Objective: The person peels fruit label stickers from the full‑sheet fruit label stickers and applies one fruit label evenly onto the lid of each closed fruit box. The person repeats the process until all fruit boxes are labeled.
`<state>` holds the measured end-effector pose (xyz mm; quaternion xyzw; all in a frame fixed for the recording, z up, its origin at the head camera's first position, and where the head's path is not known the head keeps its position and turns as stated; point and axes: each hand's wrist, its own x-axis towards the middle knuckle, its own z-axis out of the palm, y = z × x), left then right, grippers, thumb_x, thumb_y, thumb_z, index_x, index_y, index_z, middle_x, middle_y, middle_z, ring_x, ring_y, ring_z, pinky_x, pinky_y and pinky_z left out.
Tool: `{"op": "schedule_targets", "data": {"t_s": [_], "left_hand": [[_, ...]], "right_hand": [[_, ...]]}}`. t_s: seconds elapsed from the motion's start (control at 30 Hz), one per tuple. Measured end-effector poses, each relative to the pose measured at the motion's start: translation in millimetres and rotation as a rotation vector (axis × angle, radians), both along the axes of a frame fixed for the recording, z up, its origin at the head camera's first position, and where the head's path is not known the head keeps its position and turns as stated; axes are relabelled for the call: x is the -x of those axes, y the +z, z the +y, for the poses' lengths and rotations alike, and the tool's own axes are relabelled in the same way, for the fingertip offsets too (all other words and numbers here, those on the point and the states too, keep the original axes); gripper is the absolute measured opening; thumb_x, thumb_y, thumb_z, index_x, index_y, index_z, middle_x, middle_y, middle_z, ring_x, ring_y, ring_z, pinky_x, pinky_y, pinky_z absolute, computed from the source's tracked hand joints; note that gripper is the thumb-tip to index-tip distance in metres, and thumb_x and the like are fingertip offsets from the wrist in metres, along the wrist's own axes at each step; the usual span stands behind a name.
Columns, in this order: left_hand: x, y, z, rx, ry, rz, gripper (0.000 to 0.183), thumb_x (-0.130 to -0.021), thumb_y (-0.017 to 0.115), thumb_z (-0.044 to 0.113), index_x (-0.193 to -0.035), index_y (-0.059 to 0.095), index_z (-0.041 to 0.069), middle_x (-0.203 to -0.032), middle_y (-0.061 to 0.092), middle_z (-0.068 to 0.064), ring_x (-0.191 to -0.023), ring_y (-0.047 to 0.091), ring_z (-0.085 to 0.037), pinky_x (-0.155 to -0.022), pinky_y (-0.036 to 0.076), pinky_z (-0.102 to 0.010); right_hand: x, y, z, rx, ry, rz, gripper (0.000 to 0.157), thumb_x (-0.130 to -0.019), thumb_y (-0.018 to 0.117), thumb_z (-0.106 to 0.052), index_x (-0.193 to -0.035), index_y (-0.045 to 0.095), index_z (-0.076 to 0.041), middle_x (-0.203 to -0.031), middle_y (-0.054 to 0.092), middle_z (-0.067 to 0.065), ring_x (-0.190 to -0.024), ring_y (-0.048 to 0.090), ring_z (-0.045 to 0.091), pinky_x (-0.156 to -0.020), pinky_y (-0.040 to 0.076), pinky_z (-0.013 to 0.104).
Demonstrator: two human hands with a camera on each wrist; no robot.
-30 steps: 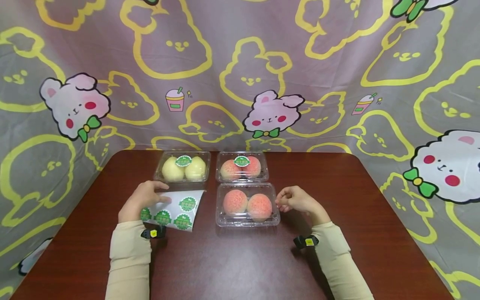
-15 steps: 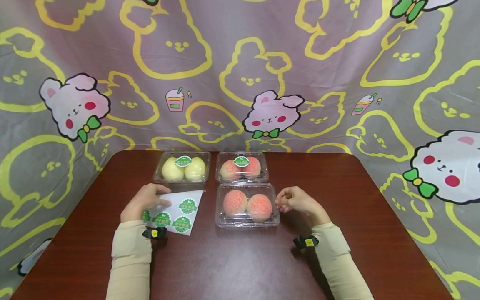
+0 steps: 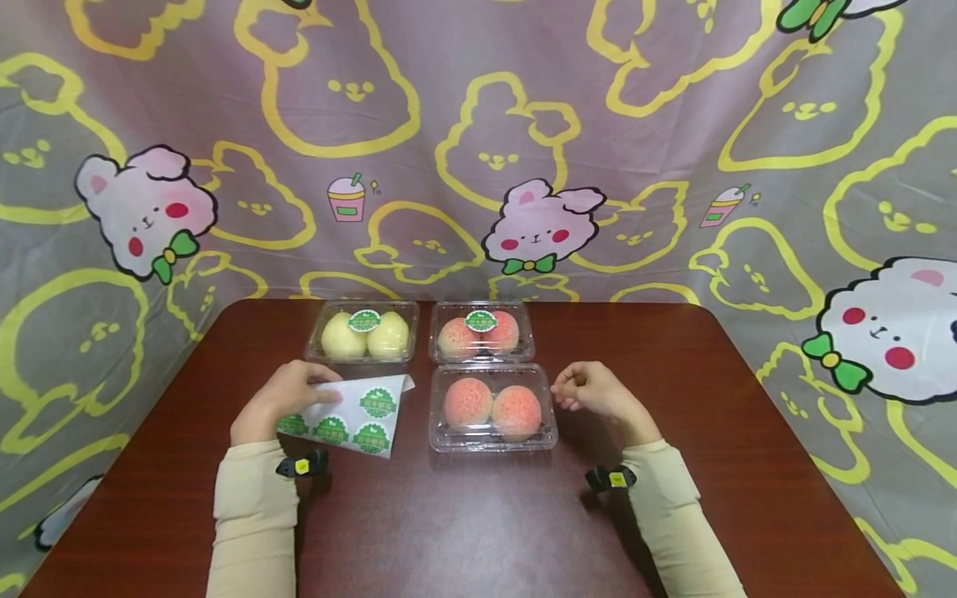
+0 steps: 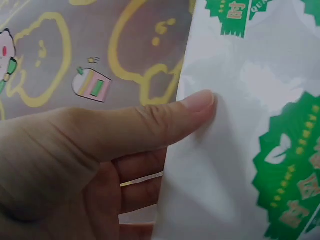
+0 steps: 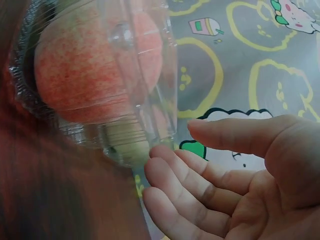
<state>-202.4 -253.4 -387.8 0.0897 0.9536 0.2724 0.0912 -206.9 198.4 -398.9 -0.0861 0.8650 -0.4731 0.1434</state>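
My left hand [image 3: 287,399] pinches a white sheet of green round stickers [image 3: 377,405] by its left edge. In the left wrist view the thumb [image 4: 192,111] presses on the sheet's face, the other fingers behind it. Front and centre sits a clear plastic box [image 3: 493,446] with two pink peaches [image 3: 468,403], no sticker on its lid. Beside its right side is my right hand [image 3: 598,394], fingers loosely curled and holding nothing. The right wrist view shows those fingertips [image 5: 159,170] close to the box's corner; whether they touch it I cannot tell.
Behind stands another clear box [image 3: 523,349] of two peaches with a green sticker on its lid. To its left, a clear box [image 3: 409,353] with two pale yellow-green fruits bears a similar sticker. A patterned curtain [image 3: 419,166] hangs behind the brown table [image 3: 478,531].
The sticker sheet dipped slightly, then rose and tilted with my left hand, its right top corner now curling. My right hand lifted a little. The boxes stayed in place.
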Motion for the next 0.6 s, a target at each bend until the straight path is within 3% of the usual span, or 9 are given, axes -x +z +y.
{"op": "schedule_targets", "data": {"t_s": [0.3, 0.47, 0.6], "left_hand": [[-5.7, 15.3, 5, -0.043, -0.054, 0.085, 0.023, -0.086, 0.071, 0.017, -0.102, 0.072, 0.001, -0.1, 0.074, -0.017, -0.086, 0.063, -0.02, -0.072, 0.049, -0.031], [-8.9, 21.2, 10, -0.059, -0.055, 0.144, 0.022, -0.086, 0.071, 0.015, -0.102, 0.072, 0.0, -0.1, 0.074, -0.018, -0.09, 0.066, -0.024, -0.075, 0.052, -0.036], [-10.9, 26.4, 16, -0.069, -0.034, 0.196, 0.025, -0.086, 0.071, 0.015, -0.105, 0.072, -0.001, -0.1, 0.073, -0.019, -0.089, 0.065, -0.025, -0.078, 0.052, -0.039]], "right_hand": [[0.3, 6.5, -7, -0.014, -0.009, 0.107, 0.017, -0.09, 0.063, -0.005, -0.097, 0.062, 0.01, -0.083, 0.069, 0.022, -0.066, 0.064, 0.015, -0.065, 0.059, 0.036], [-0.5, 11.1, -12, 0.003, -0.001, 0.156, 0.018, -0.09, 0.063, -0.006, -0.097, 0.061, 0.011, -0.084, 0.07, 0.025, -0.066, 0.065, 0.017, -0.066, 0.059, 0.041], [-2.3, 14.9, -19, 0.039, 0.013, 0.18, 0.018, -0.091, 0.063, -0.005, -0.097, 0.061, 0.011, -0.085, 0.069, 0.028, -0.066, 0.066, 0.015, -0.065, 0.059, 0.037]]}}
